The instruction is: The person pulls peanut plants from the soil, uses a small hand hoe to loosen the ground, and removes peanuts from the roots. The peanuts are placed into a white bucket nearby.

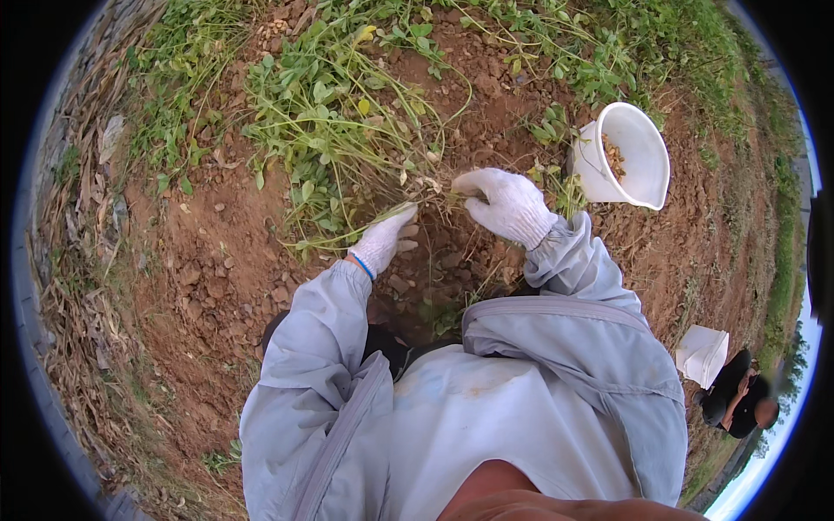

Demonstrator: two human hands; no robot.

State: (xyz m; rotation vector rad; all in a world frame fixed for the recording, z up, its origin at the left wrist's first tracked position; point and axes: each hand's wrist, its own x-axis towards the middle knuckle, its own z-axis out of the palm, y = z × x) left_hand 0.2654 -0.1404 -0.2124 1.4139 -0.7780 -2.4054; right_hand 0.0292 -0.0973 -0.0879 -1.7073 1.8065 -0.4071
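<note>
Uprooted peanut plants lie on the reddish soil, their leaves towards the upper left and their roots between my hands. My left hand, in a white knit glove with a blue cuff edge, is at the lower side of the roots, with green stems across its thumb side; its grip is partly hidden. My right hand, also gloved in white, is at the right end of the roots, thumb and forefinger curved towards them. Whether it pinches a root or pod cannot be told. Pale pods show among the roots.
A white bucket holding some peanut pods is tilted at the upper right. Farther right are a second white bucket and a person in dark clothes. Dry stalks lie along the left; more green plants stand at the top.
</note>
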